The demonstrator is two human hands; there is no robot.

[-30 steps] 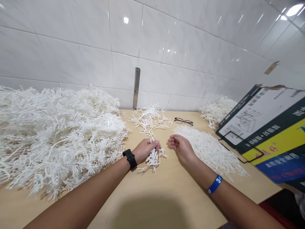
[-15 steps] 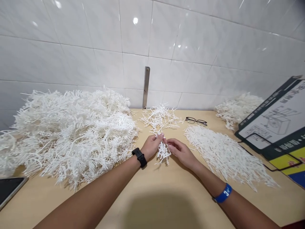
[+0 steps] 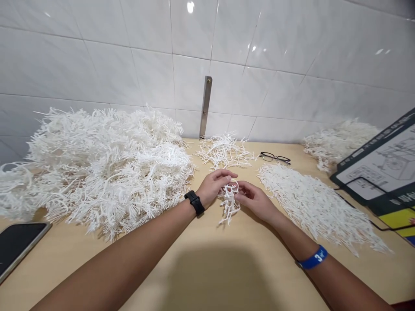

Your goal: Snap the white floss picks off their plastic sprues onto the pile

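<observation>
A small bunch of white branched sprigs, plastic-looking, hangs between my two hands above the table. My left hand, with a black watch on its wrist, is closed on the bunch's upper left side. On the other side, my right hand pinches the sprigs between thumb and fingers; a blue band circles that forearm. Some fingertips are hidden behind the strands. Just beyond the hands lies a loose pile of similar white sprigs. A flatter layer of white sprigs spreads out right of my right hand.
A large heap of white sprigs covers the table's left side. A phone lies at the left edge. Black-framed glasses rest near the tiled wall. At right stand a printed box and another white pile behind it.
My left fingers have stretched over the top of the bunch, and the sprigs look more spread between my hands. The whole view has shifted slightly.
</observation>
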